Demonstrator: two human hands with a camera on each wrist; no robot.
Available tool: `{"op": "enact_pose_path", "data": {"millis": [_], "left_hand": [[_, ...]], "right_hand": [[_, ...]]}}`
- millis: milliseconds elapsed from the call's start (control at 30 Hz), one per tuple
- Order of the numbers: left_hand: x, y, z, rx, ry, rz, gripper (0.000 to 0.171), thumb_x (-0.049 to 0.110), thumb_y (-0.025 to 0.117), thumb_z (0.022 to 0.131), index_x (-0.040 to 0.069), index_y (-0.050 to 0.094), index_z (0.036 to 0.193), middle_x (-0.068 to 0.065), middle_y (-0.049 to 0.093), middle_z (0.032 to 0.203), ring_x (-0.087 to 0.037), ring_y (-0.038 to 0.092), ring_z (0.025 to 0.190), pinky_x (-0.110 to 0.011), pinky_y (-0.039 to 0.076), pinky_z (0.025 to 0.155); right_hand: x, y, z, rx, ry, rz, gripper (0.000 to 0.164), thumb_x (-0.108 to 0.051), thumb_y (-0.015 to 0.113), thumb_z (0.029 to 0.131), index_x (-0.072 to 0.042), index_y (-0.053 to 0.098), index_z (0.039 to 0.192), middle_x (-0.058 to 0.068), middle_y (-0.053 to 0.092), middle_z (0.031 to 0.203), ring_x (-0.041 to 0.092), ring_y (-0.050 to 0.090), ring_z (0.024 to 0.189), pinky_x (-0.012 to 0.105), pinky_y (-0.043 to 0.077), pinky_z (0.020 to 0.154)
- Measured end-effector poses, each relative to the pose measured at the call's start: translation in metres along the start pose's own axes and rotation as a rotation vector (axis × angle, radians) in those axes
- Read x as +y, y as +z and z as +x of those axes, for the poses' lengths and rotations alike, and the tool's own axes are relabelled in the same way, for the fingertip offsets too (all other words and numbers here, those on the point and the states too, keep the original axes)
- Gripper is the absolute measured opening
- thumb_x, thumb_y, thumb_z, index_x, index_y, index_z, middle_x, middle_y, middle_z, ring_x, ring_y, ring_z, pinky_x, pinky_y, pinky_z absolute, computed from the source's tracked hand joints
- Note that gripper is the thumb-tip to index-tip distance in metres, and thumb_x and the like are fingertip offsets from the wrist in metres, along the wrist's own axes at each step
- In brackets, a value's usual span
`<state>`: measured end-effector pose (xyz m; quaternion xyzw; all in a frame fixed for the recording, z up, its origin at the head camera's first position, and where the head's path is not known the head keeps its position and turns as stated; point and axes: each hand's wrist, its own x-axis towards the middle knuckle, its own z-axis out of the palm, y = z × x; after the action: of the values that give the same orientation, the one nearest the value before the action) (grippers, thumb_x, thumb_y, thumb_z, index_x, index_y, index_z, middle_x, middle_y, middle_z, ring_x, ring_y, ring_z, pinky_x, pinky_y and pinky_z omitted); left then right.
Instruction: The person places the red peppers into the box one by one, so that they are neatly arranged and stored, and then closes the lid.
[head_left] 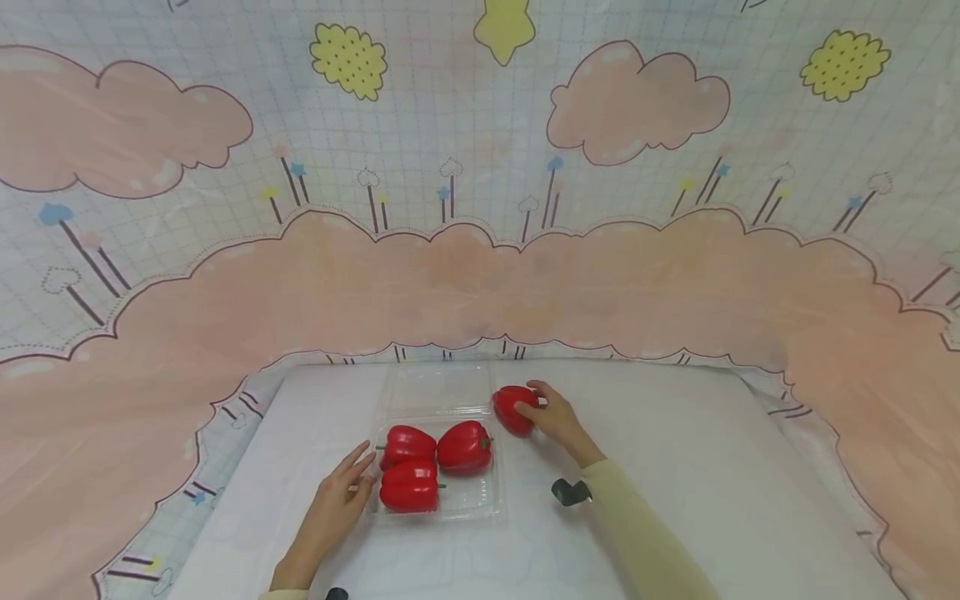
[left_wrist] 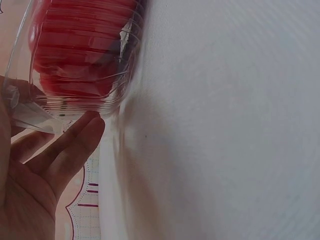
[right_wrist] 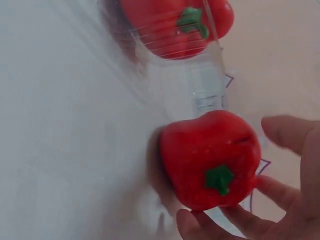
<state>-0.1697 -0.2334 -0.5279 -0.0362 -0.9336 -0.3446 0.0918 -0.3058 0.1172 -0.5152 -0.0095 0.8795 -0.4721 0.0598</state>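
A clear plastic clamshell box (head_left: 472, 497) lies with its lid (head_left: 438, 390) folded back, three red bell peppers inside: one at the upper left (head_left: 408, 447), one at the right (head_left: 465, 448) and one at the lower left (head_left: 409, 487). The left hand (head_left: 337, 497) is at the box's left side; its extended fingertips (left_wrist: 95, 127) touch the plastic wall. Right of the lid, a fourth red bell pepper (head_left: 510, 410) sits on the table. Around it is the right hand (head_left: 553, 414); fingertips (right_wrist: 240, 217) touch its side, while the thumb stands apart in the right wrist view.
A white-covered table (head_left: 660, 475) carries everything. Behind and beside it hangs a patterned cloth (head_left: 480, 283) with clouds and stars. A small dark device (head_left: 572, 492) is at the right wrist, and part of another (head_left: 337, 593) shows near the left.
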Motion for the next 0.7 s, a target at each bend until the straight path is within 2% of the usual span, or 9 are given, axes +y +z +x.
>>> {"op": "enact_pose_path", "data": {"millis": [133,267,700], "left_hand": [[-0.001,0.001,0.000,0.000,-0.001,0.005,0.044,0.006,0.062,0.092,0.002,0.057,0.136,-0.015,0.046,0.151,-0.027,0.071,0.101,-0.034,0.062,0.080],[-0.002,0.001,0.001,-0.003,-0.004,0.013,0.045,0.007,0.062,0.092,0.003,0.057,0.136,-0.015,0.046,0.151,-0.027,0.071,0.101,-0.034,0.062,0.080],[-0.002,0.001,0.000,0.000,-0.005,0.004,0.044,0.007,0.062,0.093,0.003,0.057,0.136,-0.015,0.046,0.151,-0.026,0.071,0.101,-0.034,0.062,0.081]], "right_hand": [[0.004,0.006,0.001,-0.038,0.014,0.003,0.070,-0.037,0.073,0.086,-0.017,0.043,0.147,0.017,0.050,0.146,0.038,0.048,0.132,0.056,0.048,0.105],[0.006,0.010,0.001,-0.040,0.013,0.003,0.073,-0.032,0.075,0.085,-0.018,0.040,0.148,0.017,0.047,0.149,0.041,0.044,0.137,0.059,0.044,0.108],[0.007,0.010,-0.002,0.003,0.020,0.012,0.074,-0.030,0.077,0.084,-0.018,0.040,0.147,0.017,0.046,0.149,0.040,0.045,0.135,0.056,0.049,0.104]]}}
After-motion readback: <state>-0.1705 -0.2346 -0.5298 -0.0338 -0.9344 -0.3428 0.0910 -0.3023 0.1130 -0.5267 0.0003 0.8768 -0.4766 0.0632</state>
